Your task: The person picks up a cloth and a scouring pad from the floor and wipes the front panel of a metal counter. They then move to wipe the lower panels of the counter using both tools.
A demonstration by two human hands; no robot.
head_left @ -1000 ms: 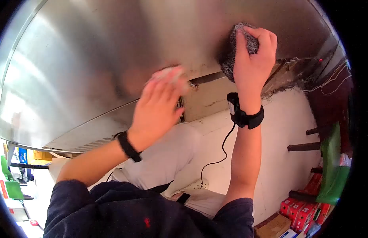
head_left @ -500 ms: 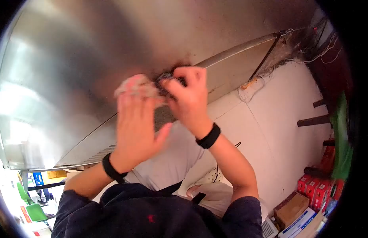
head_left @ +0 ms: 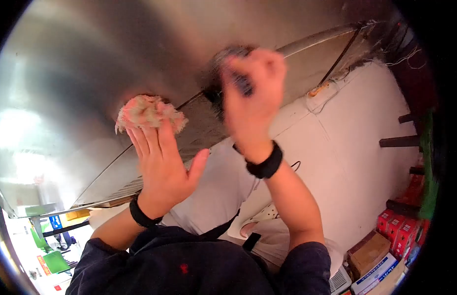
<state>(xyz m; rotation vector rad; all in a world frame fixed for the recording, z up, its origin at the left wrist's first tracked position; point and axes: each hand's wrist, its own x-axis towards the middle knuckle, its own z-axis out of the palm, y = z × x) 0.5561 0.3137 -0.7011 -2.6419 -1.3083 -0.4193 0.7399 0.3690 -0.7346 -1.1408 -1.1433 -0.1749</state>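
My left hand [head_left: 162, 169] lies with its fingers stretched out and its thumb apart, pressing a crumpled pink-and-beige rag [head_left: 149, 113] against a large stainless steel panel [head_left: 85, 78]. The fingertips are hidden by the rag. To the right, my right hand [head_left: 255, 98] is blurred by motion, its fingers bent around a dark scouring pad [head_left: 244, 84]. That pad sits by a blackened patch at the panel's lower edge. Below the seam runs a dirty strip of metal. Both wrists wear black bands.
A metal bar [head_left: 317, 42] follows the panel's edge, with a thin dark rod and loose wires [head_left: 410, 58] near it. Pale floor [head_left: 331, 162] lies below right. Red boxes [head_left: 395, 228] and a brown carton [head_left: 368, 253] stand at lower right; a green chair [head_left: 56, 261] is at lower left.
My hands have moved apart. The left has slid the rag leftward along the panel; the right has moved up and to the right with the scouring pad. The view has shifted slightly.
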